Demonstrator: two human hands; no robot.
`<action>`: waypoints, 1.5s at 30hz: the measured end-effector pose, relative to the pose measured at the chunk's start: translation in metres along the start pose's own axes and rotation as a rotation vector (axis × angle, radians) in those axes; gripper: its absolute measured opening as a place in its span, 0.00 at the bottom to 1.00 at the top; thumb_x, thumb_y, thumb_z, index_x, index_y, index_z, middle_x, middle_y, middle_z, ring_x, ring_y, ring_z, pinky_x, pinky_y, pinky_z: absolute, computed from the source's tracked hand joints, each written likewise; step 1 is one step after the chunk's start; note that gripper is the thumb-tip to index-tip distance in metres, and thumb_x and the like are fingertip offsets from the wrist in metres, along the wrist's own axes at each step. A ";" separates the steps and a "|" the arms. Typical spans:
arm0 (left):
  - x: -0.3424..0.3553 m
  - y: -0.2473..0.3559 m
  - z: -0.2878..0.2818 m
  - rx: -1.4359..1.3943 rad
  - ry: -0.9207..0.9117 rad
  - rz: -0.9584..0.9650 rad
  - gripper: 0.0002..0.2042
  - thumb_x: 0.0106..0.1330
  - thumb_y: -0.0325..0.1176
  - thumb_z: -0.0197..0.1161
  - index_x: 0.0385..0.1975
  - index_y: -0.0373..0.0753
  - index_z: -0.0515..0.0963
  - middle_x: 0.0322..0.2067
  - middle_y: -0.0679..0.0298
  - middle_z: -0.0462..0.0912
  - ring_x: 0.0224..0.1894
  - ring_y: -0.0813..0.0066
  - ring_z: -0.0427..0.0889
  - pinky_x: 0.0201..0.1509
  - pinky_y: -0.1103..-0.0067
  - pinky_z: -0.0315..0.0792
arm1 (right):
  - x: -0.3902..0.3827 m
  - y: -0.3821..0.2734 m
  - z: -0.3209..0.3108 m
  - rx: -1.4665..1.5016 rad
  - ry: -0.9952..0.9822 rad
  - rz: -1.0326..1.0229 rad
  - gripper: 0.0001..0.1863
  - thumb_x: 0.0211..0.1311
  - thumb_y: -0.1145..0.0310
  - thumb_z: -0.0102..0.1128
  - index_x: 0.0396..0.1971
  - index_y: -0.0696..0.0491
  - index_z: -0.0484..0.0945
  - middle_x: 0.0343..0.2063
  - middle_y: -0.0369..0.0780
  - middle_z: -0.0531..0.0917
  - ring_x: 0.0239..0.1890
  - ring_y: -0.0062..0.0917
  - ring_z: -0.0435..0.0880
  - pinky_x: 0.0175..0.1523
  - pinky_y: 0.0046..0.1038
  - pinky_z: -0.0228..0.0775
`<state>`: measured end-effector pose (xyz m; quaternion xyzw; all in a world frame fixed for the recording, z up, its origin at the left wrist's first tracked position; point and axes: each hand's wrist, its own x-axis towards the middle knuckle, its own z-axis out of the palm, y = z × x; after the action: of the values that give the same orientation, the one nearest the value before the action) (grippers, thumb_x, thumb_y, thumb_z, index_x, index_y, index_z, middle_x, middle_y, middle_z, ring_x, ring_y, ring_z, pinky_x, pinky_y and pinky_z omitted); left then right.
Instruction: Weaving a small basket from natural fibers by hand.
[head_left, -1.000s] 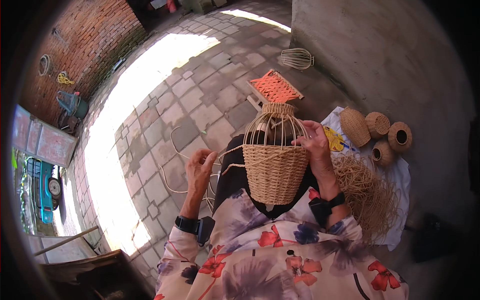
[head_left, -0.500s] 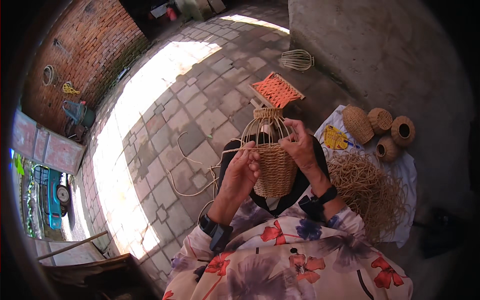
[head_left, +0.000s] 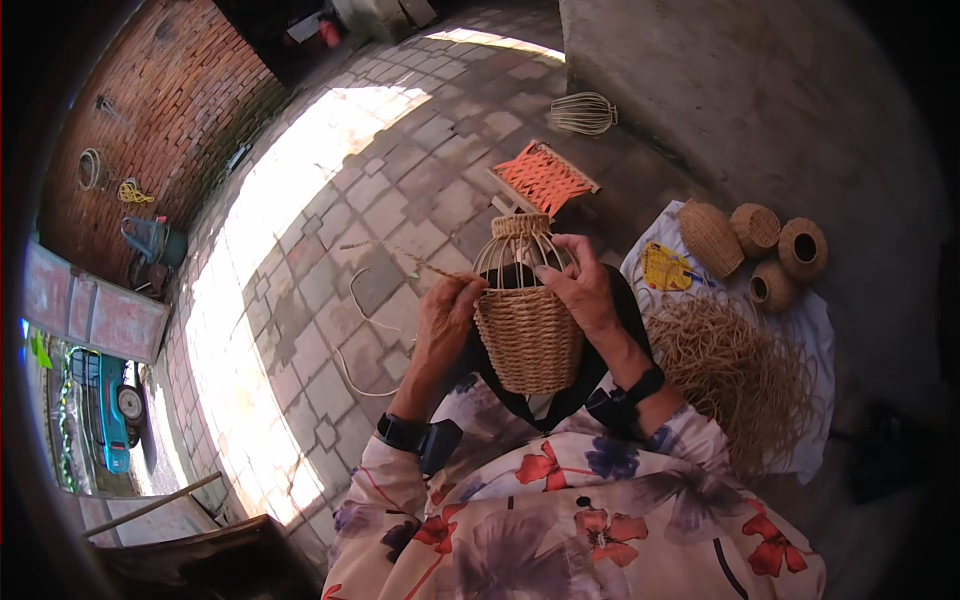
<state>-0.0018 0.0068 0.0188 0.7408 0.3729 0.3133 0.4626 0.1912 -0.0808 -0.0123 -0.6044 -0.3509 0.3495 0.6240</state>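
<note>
A partly woven basket (head_left: 530, 345) is upright between my knees, densely woven below. Bare curved ribs (head_left: 500, 260) rise from the weave to a narrow woven collar (head_left: 521, 226). At its left side my left hand (head_left: 445, 318) pinches a twisted straw cord (head_left: 420, 262), whose loose end sticks out up and to the left over the paving. My right hand (head_left: 588, 302) grips the basket at its right side, thumb at the top edge of the weave and fingers around the ribs.
On a white cloth (head_left: 815, 400) at my right are a heap of loose cords (head_left: 735, 370), several small finished baskets (head_left: 712, 238) and a yellow piece (head_left: 665, 268) beside blue-handled tools. An orange-webbed stool (head_left: 543, 178) stands ahead, with a bare rib frame (head_left: 584, 114) near the wall. Cord pieces (head_left: 360, 300) lie on the paving.
My left hand has moved left and slightly down, away from the front of the ribs. The cord's end now points up and left. The right hand keeps its grip on the basket.
</note>
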 end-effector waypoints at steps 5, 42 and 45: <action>0.008 0.023 0.003 0.100 0.047 0.054 0.11 0.66 0.34 0.54 0.37 0.33 0.79 0.25 0.66 0.79 0.25 0.82 0.74 0.28 0.84 0.69 | 0.000 0.000 -0.002 -0.123 0.031 -0.237 0.26 0.50 0.66 0.66 0.49 0.57 0.69 0.36 0.40 0.77 0.24 0.20 0.75 0.31 0.23 0.70; -0.010 0.003 -0.013 0.002 0.103 -0.117 0.11 0.65 0.37 0.60 0.33 0.34 0.78 0.20 0.70 0.74 0.23 0.84 0.73 0.27 0.85 0.66 | 0.002 -0.007 -0.008 0.007 -0.038 -0.026 0.29 0.43 0.77 0.57 0.51 0.56 0.66 0.44 0.37 0.75 0.39 0.21 0.76 0.46 0.24 0.71; 0.006 0.007 -0.009 -0.005 0.020 -0.031 0.10 0.63 0.36 0.62 0.32 0.34 0.78 0.20 0.70 0.75 0.23 0.83 0.74 0.27 0.83 0.67 | -0.003 -0.006 -0.013 0.067 -0.112 -0.012 0.28 0.46 0.76 0.56 0.52 0.58 0.65 0.47 0.39 0.71 0.47 0.23 0.73 0.53 0.24 0.66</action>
<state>-0.0040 0.0139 0.0296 0.7306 0.3881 0.3147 0.4655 0.2011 -0.0902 -0.0063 -0.5607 -0.3772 0.3903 0.6253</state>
